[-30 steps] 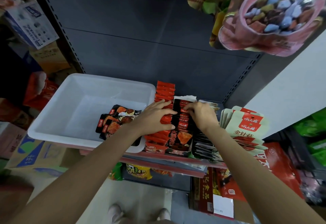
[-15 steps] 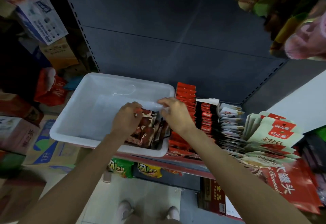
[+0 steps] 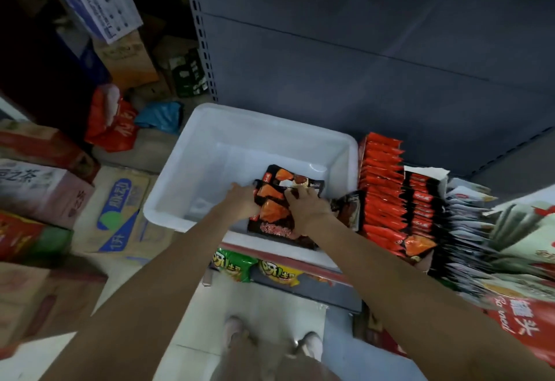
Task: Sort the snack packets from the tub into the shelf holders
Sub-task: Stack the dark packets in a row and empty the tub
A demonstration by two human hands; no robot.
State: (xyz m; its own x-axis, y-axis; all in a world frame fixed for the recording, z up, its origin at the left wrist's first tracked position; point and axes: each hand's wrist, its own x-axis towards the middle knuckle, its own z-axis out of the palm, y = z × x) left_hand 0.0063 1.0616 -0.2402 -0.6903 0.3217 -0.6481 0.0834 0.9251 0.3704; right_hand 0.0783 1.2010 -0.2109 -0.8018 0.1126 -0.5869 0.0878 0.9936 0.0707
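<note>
Both hands are inside the white rectangular plastic tub (image 3: 186, 170), which stands on the edge of the grey metal shelf (image 3: 375, 50); the left hand (image 3: 244, 204) grasps the left side of a bunch of black-and-orange snack packets (image 3: 271, 209), its fingers curled on them; the right hand (image 3: 306, 211) holds the same bunch from the right side, with the fingers bent over the top packet. The bunch lies at the near right corner of the tub, and its lower end reaches over the near rim; how many packets are in it, I cannot tell. Both grips are therefore closed on the packets and neither one is released.

Just beside the tub, on its right, 1 dark packet (image 3: 350, 209) leans against the tub wall; next to it stands a row of red-orange packets (image 3: 380, 188) in a holder, then a row of black-and-red packets (image 3: 420, 209) in a torn white card holder, then a row of pale silver packets (image 3: 462, 218). Under the shelf edge lie a green bag (image 3: 232, 263) and a yellow bag (image 3: 279, 271). At the left, on the floor, are stacked cardboard boxes (image 3: 120, 209) and a red plastic bag (image 3: 111, 122). The person's shoes (image 3: 312, 344) show at the bottom.
</note>
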